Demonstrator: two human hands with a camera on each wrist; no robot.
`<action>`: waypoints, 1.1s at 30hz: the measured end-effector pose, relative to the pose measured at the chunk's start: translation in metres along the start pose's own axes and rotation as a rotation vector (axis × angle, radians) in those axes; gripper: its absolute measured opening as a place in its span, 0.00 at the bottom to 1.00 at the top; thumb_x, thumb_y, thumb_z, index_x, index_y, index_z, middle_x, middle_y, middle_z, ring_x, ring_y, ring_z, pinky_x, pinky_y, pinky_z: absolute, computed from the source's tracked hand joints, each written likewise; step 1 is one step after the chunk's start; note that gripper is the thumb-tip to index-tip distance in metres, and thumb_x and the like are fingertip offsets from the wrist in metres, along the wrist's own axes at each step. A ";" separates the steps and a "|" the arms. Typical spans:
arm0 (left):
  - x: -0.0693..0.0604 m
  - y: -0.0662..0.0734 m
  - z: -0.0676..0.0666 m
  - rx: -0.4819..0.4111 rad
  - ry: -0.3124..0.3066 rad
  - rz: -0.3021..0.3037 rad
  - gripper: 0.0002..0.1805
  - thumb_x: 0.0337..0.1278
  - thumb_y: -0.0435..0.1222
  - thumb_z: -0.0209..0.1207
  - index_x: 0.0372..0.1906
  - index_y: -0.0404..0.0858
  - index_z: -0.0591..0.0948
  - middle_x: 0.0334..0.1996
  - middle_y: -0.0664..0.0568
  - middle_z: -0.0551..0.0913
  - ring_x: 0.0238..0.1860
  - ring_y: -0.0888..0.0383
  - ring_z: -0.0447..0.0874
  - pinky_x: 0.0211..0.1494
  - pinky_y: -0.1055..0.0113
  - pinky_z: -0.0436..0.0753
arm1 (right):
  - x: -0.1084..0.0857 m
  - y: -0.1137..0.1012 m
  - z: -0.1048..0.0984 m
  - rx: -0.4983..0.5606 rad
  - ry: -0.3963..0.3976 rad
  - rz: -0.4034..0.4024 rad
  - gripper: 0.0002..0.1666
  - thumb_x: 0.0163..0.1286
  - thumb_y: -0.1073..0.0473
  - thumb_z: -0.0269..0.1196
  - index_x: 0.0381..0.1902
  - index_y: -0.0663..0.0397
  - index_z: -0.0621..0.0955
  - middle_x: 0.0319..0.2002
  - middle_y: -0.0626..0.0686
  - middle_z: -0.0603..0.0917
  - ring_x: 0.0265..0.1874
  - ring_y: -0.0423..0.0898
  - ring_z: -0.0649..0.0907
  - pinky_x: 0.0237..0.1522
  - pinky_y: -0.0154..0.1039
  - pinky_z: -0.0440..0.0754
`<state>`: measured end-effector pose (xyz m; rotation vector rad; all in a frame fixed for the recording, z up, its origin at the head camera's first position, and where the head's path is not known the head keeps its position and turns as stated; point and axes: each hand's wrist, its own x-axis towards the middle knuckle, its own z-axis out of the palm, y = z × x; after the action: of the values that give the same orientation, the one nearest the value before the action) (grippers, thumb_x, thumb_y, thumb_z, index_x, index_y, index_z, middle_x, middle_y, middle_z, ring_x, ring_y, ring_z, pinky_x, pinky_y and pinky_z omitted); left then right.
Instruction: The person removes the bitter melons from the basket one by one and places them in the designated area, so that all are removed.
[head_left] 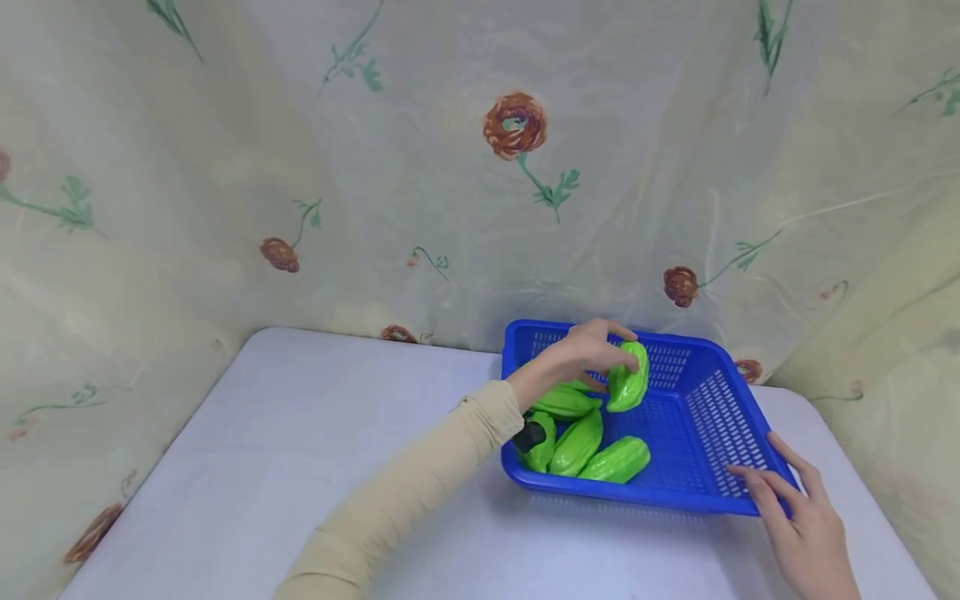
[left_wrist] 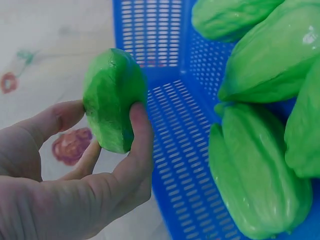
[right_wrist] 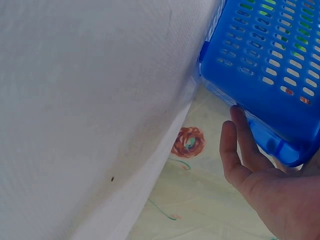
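Note:
My left hand point(head_left: 600, 354) pinches a ridged green fruit point(head_left: 628, 379) between thumb and fingers, above the inside of a blue plastic basket point(head_left: 600, 489). In the left wrist view, fingertips press the held fruit point(left_wrist: 112, 100) from both sides. Several more green fruits point(head_left: 577, 446) with lengthwise ridges lie in the basket's left part, partly covered by my left wrist. At the basket's near right corner, my right hand point(head_left: 806, 517) grips the rim. Two of its fingers point(right_wrist: 235, 150) show outside the basket wall in the right wrist view; the thumb is mostly hidden there.
The basket stands on a table with a white cover point(head_left: 360, 417). Behind and beside it hangs a pale curtain point(head_left: 450, 167) with printed flowers. A small black device point(head_left: 528, 436) sits at my left wrist, over the basket's left end.

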<state>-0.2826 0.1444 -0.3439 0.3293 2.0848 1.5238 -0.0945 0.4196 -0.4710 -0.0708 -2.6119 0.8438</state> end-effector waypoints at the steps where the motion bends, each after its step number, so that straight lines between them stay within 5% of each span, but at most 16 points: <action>1: -0.003 0.001 -0.004 -0.013 -0.009 0.000 0.28 0.65 0.33 0.71 0.70 0.47 0.83 0.71 0.43 0.77 0.44 0.54 0.84 0.54 0.46 0.93 | 0.000 0.000 0.000 0.000 0.002 -0.001 0.20 0.88 0.54 0.54 0.56 0.60 0.88 0.85 0.58 0.62 0.76 0.82 0.65 0.66 0.86 0.61; 10: -0.024 -0.006 -0.045 -0.118 -0.094 0.041 0.32 0.70 0.34 0.68 0.77 0.47 0.76 0.66 0.42 0.82 0.63 0.41 0.86 0.67 0.41 0.87 | -0.002 -0.002 0.002 -0.011 -0.003 0.014 0.21 0.88 0.53 0.53 0.57 0.61 0.88 0.85 0.59 0.61 0.74 0.83 0.66 0.65 0.87 0.62; 20: -0.053 -0.028 -0.100 -0.185 -0.123 0.141 0.30 0.78 0.35 0.61 0.79 0.51 0.73 0.73 0.42 0.79 0.62 0.45 0.86 0.64 0.52 0.90 | -0.002 -0.001 0.005 0.006 0.022 0.003 0.20 0.87 0.54 0.54 0.57 0.61 0.88 0.86 0.54 0.62 0.77 0.80 0.66 0.70 0.85 0.61; 22: -0.060 -0.035 -0.112 -0.213 -0.094 0.151 0.30 0.78 0.35 0.61 0.79 0.50 0.73 0.73 0.42 0.79 0.64 0.43 0.85 0.65 0.52 0.89 | -0.003 0.000 0.005 0.006 0.028 0.002 0.20 0.87 0.54 0.54 0.57 0.60 0.88 0.86 0.53 0.62 0.80 0.74 0.64 0.70 0.84 0.61; 27: -0.070 -0.057 -0.136 -0.280 0.022 0.151 0.30 0.78 0.34 0.60 0.80 0.49 0.72 0.71 0.37 0.81 0.65 0.40 0.87 0.71 0.46 0.85 | -0.003 0.003 0.006 0.001 0.056 -0.027 0.19 0.87 0.55 0.55 0.56 0.59 0.89 0.86 0.48 0.64 0.85 0.35 0.57 0.74 0.80 0.62; 29: -0.071 -0.066 -0.143 -0.304 0.070 0.148 0.30 0.78 0.34 0.60 0.80 0.48 0.72 0.69 0.36 0.82 0.64 0.40 0.89 0.72 0.44 0.84 | -0.002 0.003 0.005 -0.002 0.055 -0.021 0.19 0.87 0.55 0.55 0.56 0.60 0.89 0.86 0.49 0.63 0.85 0.39 0.58 0.75 0.78 0.61; 33: -0.072 -0.082 -0.153 -0.325 0.152 0.135 0.31 0.77 0.34 0.62 0.80 0.47 0.71 0.66 0.34 0.85 0.53 0.47 0.94 0.70 0.45 0.85 | 0.000 0.003 0.002 -0.005 0.016 0.006 0.22 0.88 0.54 0.54 0.57 0.63 0.87 0.86 0.56 0.61 0.80 0.75 0.64 0.70 0.85 0.60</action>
<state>-0.2978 -0.0419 -0.3674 0.2418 1.9129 1.9890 -0.0952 0.4206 -0.4746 -0.0859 -2.5999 0.8358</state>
